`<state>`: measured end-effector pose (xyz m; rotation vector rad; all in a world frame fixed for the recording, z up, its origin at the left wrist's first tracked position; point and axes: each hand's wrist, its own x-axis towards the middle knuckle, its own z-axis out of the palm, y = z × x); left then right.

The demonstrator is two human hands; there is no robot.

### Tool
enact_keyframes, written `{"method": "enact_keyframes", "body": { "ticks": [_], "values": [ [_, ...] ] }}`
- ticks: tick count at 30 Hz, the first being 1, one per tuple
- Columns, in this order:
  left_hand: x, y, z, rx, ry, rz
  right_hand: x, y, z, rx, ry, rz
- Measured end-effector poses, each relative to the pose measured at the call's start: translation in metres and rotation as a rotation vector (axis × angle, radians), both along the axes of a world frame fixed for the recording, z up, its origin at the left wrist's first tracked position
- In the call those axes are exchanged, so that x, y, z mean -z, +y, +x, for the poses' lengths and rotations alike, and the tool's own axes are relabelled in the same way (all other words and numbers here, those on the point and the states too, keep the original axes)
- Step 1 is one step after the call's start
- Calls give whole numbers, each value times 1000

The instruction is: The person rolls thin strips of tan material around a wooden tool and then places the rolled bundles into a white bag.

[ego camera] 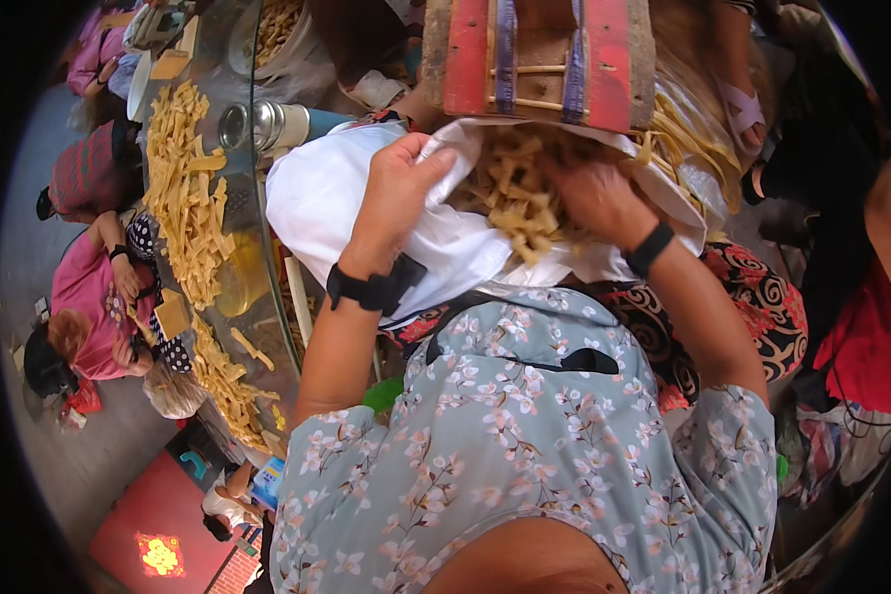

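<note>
My left hand pinches the raised edge of a white cloth spread over my lap like an open sack. In its hollow lies a heap of short yellowish strips. My right hand reaches into the heap from the other side; its fingers are blurred and partly hidden among the strips, so I cannot tell what they grip. Just beyond the cloth stands a wooden frame with red-painted sides, with purple bands and thin sticks across its middle.
On my left a glass-topped table carries a long pile of yellowish strips, small wooden blocks and a glass jar. A person in pink sits across it. Longer strips lie beyond my right hand, near another person's sandalled foot.
</note>
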<state>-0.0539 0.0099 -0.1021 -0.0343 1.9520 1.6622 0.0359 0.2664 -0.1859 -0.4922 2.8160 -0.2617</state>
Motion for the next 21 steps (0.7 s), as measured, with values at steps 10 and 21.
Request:
{"method": "enact_keyframes", "body": {
  "ticks": [10, 21],
  "values": [
    [11, -1, -10, -63, 46, -20, 85, -62, 4, 13, -472, -389],
    [-23, -1, 17, 51, 919, -606, -63, 7, 4, 33, -102, -173]
  ]
}}
